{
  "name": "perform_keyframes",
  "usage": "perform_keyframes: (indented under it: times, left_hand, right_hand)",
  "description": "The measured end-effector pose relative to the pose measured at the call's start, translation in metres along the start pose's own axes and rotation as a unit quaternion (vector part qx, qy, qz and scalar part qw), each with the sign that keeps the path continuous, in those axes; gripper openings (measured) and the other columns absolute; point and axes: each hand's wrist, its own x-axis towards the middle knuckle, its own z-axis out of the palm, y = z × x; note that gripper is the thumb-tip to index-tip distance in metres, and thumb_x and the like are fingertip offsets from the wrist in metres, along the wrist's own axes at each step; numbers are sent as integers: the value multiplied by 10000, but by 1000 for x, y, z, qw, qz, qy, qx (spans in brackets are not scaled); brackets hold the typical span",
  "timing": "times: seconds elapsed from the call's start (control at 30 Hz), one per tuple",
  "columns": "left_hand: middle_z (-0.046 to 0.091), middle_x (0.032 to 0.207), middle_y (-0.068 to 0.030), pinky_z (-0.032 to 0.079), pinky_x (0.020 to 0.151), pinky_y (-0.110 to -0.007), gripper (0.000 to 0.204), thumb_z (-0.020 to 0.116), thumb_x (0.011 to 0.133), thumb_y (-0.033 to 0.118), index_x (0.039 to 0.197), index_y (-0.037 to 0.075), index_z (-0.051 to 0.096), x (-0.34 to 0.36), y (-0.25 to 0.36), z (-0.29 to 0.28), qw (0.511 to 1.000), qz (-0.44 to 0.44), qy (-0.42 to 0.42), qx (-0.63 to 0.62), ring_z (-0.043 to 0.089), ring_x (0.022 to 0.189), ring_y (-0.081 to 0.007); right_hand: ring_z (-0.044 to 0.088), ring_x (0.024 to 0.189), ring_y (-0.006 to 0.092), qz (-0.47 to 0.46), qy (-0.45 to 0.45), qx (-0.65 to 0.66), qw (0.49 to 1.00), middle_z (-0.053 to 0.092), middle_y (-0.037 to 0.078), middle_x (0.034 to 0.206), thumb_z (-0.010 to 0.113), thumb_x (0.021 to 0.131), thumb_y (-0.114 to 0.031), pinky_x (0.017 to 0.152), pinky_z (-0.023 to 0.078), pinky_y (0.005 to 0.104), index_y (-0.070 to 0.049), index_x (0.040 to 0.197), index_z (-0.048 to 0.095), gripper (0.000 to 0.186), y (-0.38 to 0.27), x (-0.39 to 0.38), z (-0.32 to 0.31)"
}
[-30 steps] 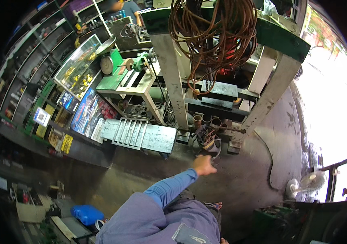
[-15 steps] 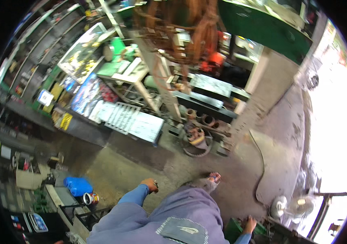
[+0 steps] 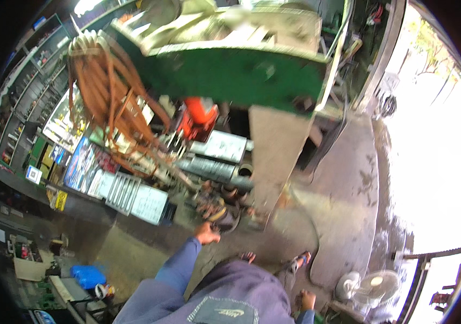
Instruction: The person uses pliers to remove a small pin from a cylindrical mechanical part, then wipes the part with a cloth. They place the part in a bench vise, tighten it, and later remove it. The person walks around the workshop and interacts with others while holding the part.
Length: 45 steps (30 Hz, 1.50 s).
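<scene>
My left hand (image 3: 207,233), at the end of a blue sleeve, is stretched forward with its fingers loosely bent and nothing seen in them. In the picture it sits at the near edge of a round container of metal parts (image 3: 217,212) on the floor; whether they touch cannot be told. Low on the right, my right hand (image 3: 307,298) hangs beside my body, its fingers small and partly turned from view. Nothing shows in it. Both my feet, in sandals (image 3: 303,260), are on the concrete floor.
A green steel beam (image 3: 230,75) spans the upper middle, with coiled orange hose (image 3: 98,81) hanging at its left. A bench leg panel (image 3: 276,156) stands ahead. A cable (image 3: 317,237) lies on the floor near a fan (image 3: 377,286). Shelves (image 3: 31,81) line the left.
The view has turned to the right and drawn closer to the beam and hose. My left hand now appears beside the round container. My other foot has come into view.
</scene>
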Motion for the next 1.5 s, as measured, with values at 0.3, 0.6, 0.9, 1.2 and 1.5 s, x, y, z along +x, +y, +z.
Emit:
perform_keyframes:
  times: [0.3, 0.6, 0.9, 1.2, 1.5]
  left_hand:
    - [766, 1002, -201, 604, 857, -447, 619, 914, 561, 367, 1030, -3, 751, 23, 99, 121, 976, -187, -55, 95, 745, 935, -323]
    - [773, 949, -173, 582, 799, -422, 504, 865, 674, 409, 1016, 46, 794, 3, 267, 204, 970, -208, -121, -38, 743, 862, -293]
    - [788, 1008, -150, 569, 873, -455, 363, 793, 733, 448, 977, 182, 840, 117, 345, 267, 976, -131, -136, 110, 741, 956, -288]
    - [776, 843, -137, 579, 721, -434, 353, 833, 677, 371, 880, 83, 822, 258, 585, 201, 983, -110, -147, 2, 748, 782, -283]
    - [787, 872, -129, 597, 765, -405, 480, 850, 653, 456, 880, 34, 815, 342, 668, 204, 971, -218, -82, -57, 761, 834, -272]
  right_hand:
    - [673, 697, 392, 320, -22, 517, 794, 700, 183, 758, 668, 882, -285, 622, 531, 520, -59, 1033, 742, 281, 191, 44, -51]
    - [703, 786, 332, 368, -17, 618, 695, 726, 193, 894, 666, 936, -285, 649, 568, 453, -38, 1081, 735, 295, 412, 249, -159]
    - [714, 855, 260, 234, -5, 637, 735, 735, 171, 1018, 652, 1014, -293, 675, 597, 364, -6, 1113, 729, 313, 532, 427, -205]
    - [713, 706, 215, 244, -168, 557, 776, 780, 154, 899, 610, 1029, -339, 595, 555, 340, 19, 1115, 722, 385, 661, 464, -195]
    - [704, 752, 257, 237, -146, 509, 815, 753, 138, 943, 652, 989, -278, 623, 577, 387, -36, 1178, 707, 312, 749, 676, -274]
